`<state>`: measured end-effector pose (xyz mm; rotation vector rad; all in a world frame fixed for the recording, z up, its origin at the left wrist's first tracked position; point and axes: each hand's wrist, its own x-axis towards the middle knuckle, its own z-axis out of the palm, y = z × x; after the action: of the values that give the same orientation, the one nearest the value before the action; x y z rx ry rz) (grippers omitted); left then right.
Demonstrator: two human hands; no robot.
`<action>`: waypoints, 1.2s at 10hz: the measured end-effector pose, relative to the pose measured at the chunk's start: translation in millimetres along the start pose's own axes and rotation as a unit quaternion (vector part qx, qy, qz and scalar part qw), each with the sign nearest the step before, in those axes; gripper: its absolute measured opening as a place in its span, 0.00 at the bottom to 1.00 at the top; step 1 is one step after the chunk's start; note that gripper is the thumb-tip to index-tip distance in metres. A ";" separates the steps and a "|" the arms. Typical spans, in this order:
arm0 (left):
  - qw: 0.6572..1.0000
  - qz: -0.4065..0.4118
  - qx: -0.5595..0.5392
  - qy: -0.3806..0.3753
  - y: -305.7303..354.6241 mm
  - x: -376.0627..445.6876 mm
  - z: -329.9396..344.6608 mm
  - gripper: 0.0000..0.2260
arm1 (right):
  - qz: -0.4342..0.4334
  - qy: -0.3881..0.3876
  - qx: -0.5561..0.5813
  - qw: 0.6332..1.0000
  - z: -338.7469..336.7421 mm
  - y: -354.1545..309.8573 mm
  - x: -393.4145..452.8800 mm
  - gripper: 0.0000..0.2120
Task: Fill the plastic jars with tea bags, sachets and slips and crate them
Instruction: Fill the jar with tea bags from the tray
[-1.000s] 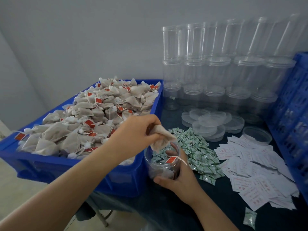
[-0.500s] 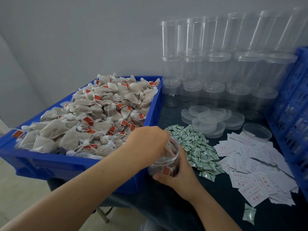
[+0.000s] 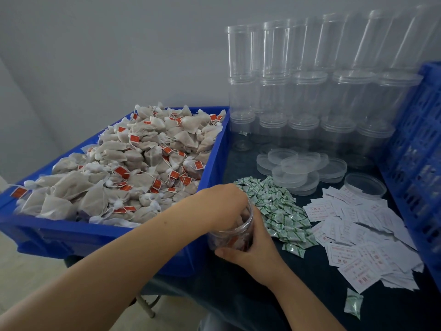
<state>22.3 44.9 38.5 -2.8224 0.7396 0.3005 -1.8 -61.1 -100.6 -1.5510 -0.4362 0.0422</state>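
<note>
On the tabletop, change: a second ago the left hand (image 3: 222,206) held a tea bag above the jar (image 3: 232,231); now its fingers are down inside the mouth, so that bag has gone in.

Blue bin: the bin (image 3: 216,149) at the left is heaped with tea bags (image 3: 124,168), touching the jar's near side.

Empty jars: clear jars (image 3: 307,91) stand stacked along the wall, with loose lids (image 3: 298,167) before them.

Crate: a blue latticed crate (image 3: 420,149) stands at the right edge; no filled jar shows in it.

Slips: white slips (image 3: 358,235) lie spread beside the crate.

Sachets: green-and-white sachets (image 3: 279,211) are piled just right of the jar; one lies apart near the front edge.

Jar in hand: upright, partly filled; judged early in filling, with sachet and slip not yet added.

Hands: right hand (image 3: 256,253) curls round the jar's side, steadying it; left hand's fingertips are hidden inside, so whether they pinch anything cannot be told.

Writing: red tags on the bags and red print on the slips, too small to read.
</note>
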 end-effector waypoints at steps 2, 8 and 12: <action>0.997 0.030 -0.066 -0.016 -6.7 2.4 1.5 0.08 | -0.009 0.003 -0.001 1.000 0.6 0.1 0.8 0.45; 0.989 0.022 -0.036 -0.143 1.8 13.6 4.4 0.15 | 0.011 0.009 -0.009 1.000 -0.4 -1.2 -0.8 0.44; 0.963 0.063 -0.260 0.005 -50.6 -21.2 -28.8 0.07 | 0.009 -0.004 0.014 1.000 -0.8 -3.6 -4.1 0.45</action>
<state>33.6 90.6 78.8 -3.2676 0.9651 0.5778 -6.3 -63.2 -98.1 -1.5271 -0.4262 0.0682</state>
